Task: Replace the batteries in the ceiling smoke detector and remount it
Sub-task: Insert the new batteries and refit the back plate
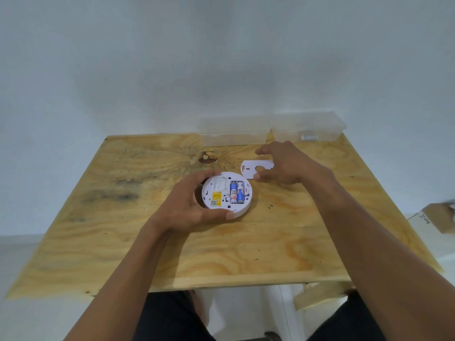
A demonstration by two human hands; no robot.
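A round white smoke detector (222, 193) lies back side up near the middle of the wooden table (123, 242). Two blue and white batteries (236, 192) sit side by side in its open compartment, beside a yellow label. My left hand (189, 205) wraps around the detector's left and near rim. A flat white mounting plate (251, 167) lies just behind and to the right of the detector. Over that plate's right part hovers my right hand (283, 163), fingers spread, thumb tip at the plate's near edge; I cannot tell whether it grips the plate.
Two clear plastic containers (234, 131) (307, 127) stand at the table's far edge against the white wall; the right one holds a small pale object. A cardboard box (440, 215) sits off the table's right side. A dark knot marks the wood behind the detector.
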